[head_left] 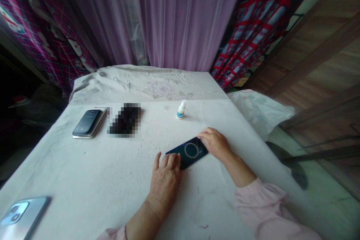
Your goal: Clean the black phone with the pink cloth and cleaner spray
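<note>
A dark, glossy smartphone [192, 151] with a pale ring on its upward face lies slantwise, low over or on the white-covered table. My left hand [165, 174] is closed on its left end, fingers over the near edge and one finger sticking up. At the opposite end, my right hand [216, 142] grips the far right corner between thumb and fingers. Beyond the phone stands a small white bottle [180, 110] with a blue label and a pointed cap. Whether the phone touches the cloth is hard to make out.
Stacked phones [87, 123] lie at the back left, beside a dark pixelated object [125, 120]. A silvery-blue phone [25, 215] rests at the near left edge. A white plastic bag [253, 110] hangs by the table's right side. Purple curtains [185, 18] close off the back.
</note>
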The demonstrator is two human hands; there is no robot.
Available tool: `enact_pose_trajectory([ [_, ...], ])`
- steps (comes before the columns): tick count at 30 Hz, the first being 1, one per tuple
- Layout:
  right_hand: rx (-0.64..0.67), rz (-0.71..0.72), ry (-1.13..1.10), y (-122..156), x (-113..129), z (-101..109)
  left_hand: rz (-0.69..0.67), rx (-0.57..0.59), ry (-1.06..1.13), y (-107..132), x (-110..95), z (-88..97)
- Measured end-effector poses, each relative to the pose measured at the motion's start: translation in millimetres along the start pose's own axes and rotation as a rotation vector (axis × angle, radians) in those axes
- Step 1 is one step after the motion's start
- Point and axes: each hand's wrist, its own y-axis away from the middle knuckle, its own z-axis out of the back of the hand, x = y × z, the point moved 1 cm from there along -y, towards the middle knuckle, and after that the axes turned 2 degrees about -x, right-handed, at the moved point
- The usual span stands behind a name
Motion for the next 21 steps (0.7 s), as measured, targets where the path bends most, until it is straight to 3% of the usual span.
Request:
enact_pose_trajectory([
  [2,-0.101,-0.144,-0.175,7,-10,5,-0.004,-0.033,-0.013,1,2,-3.8],
  [5,-0.26,-0.433,-0.614,23,-13,5,-0.017,-0.094,-0.022,4,6,-10.5],
  [9,-0.325,-0.714,-1.063,38,-7,-3,-0.023,-0.093,-0.006,6,8,-8.7],
  [15,-0.222,-0.804,-1.315,38,-5,-7,0.128,-0.024,-0.045,11,2,11.4],
  [21,-0.139,-0.732,-1.371,34,1,-12,0.067,-0.015,0.04,27,-20,13.5],
])
